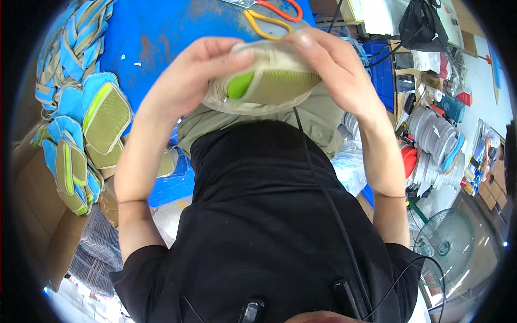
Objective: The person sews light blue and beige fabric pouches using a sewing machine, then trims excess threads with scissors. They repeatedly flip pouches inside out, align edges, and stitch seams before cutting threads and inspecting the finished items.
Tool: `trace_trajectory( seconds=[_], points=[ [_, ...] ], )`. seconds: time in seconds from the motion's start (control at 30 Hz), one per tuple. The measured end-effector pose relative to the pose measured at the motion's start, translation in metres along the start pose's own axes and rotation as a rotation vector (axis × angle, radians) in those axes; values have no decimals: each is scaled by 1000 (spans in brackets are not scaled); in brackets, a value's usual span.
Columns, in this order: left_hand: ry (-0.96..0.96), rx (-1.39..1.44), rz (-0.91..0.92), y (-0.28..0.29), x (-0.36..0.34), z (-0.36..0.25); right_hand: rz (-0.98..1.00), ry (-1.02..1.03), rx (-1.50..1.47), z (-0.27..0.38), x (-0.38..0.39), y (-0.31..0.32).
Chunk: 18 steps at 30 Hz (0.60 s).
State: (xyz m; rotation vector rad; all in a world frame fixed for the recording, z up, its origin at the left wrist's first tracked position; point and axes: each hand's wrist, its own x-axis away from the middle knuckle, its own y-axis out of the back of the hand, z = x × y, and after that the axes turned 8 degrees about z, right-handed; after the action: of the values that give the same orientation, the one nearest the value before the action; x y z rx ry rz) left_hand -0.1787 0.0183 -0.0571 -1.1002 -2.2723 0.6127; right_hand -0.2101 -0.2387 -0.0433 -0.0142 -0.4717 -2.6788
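Observation:
Up at the table, both hands grip a sewn fabric piece (280, 86) with a ribbed olive mesh panel, a bright green patch and a pale beige border; its exact kind is unclear. My left hand (202, 72) has its left edge, with the thumb laid over the top. At the upper right edge, my right hand (336, 64) pinches the piece, thumb uppermost. The fingers underneath are hidden. Just beyond it lie scissors (261, 19) with one orange and one yellow handle.
A blue table (161, 27) spreads ahead. Several blue-and-olive mesh pieces (105, 118) are piled at left, below bundled blue-and-beige strips (81, 40). A green fan (444, 247) stands at lower right, near stacked grey pieces (431, 134). A black cable (334, 207) runs down my front.

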Motion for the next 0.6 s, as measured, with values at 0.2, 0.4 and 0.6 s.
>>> trace_trajectory(
  seconds=[0.2, 0.4, 0.6],
  points=[
    [72, 32, -36, 1, -35, -24, 79, -21, -52, 14, -29, 9],
    [118, 101, -121, -7, -45, -22, 154, -221, -518, 1, -33, 4],
    [130, -76, -27, 21, -35, -5, 31, -329, -724, 2, -24, 5]
  ],
)
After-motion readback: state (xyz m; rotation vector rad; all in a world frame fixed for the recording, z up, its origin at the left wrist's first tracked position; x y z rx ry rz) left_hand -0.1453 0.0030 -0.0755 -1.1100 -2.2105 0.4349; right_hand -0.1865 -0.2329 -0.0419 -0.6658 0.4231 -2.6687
